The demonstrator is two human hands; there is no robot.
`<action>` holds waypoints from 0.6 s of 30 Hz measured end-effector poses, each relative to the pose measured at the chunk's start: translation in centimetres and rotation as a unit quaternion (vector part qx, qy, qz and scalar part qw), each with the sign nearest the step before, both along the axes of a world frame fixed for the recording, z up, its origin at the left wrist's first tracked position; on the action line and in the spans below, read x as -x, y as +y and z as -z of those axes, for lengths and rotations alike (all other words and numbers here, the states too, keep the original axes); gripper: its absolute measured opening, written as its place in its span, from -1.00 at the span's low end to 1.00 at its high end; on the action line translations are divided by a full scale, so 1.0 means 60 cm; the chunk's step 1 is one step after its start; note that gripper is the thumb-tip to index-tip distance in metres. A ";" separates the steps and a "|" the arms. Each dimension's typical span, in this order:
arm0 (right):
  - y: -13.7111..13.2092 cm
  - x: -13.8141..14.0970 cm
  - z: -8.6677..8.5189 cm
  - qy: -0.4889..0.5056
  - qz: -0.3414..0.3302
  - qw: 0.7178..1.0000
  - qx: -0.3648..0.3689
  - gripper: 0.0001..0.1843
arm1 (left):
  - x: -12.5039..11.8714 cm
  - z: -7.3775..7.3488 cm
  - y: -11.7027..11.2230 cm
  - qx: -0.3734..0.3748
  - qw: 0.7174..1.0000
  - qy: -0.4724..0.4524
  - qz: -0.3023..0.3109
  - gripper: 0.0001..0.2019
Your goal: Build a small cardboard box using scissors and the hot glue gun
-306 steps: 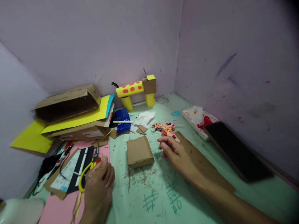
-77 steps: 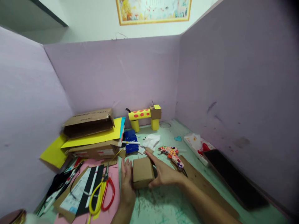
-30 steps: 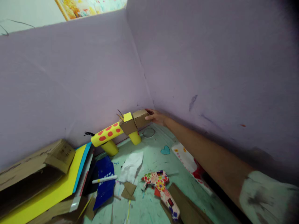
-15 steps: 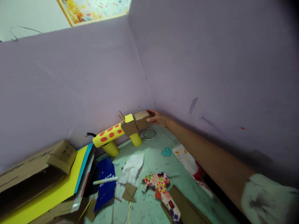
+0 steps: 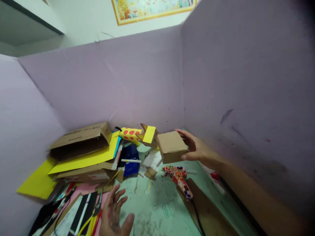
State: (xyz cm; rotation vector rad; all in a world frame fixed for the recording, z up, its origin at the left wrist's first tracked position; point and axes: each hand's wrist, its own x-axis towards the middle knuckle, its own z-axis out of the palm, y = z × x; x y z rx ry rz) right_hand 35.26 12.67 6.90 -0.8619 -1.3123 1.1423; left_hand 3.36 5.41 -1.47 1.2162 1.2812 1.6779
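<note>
My right hand (image 5: 197,147) grips a small brown cardboard box (image 5: 172,143) by its right side, above the table. Just left of the box is a cardboard piece with a yellow top (image 5: 149,134) and pointed ear-like bits; I cannot tell whether the two touch. Behind that piece lies a yellow paper tube with red spots (image 5: 130,133) and a black tuft at its far left end. My left hand (image 5: 115,213) is raised at the bottom, fingers spread, with nothing in it. A flower-patterned glue gun (image 5: 179,178) rests on the table below the box.
At left, an open cardboard carton (image 5: 81,141) sits on yellow sheets (image 5: 83,166). Scissors (image 5: 97,206) and other tools lie at lower left. A white marker (image 5: 131,161) rests on blue card (image 5: 131,168). Purple panels (image 5: 137,75) enclose the green table (image 5: 147,213).
My right hand has brought the cardboard box nearer from the back corner. My left hand has come into view. The camera view has shifted, showing more of the left side.
</note>
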 end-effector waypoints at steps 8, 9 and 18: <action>-0.062 0.047 0.051 0.013 0.135 0.986 0.100 -0.01 | -0.032 -0.030 0.085 0.177 0.952 -0.239 0.070 -0.43; -0.061 0.050 0.058 0.009 0.145 0.984 0.106 0.03 | -0.035 -0.029 0.098 0.191 0.947 -0.250 0.063 -0.47; -0.107 0.080 0.123 -0.211 -0.159 0.958 0.107 0.17 | 0.009 -0.045 0.164 0.263 0.944 -0.200 0.024 -0.70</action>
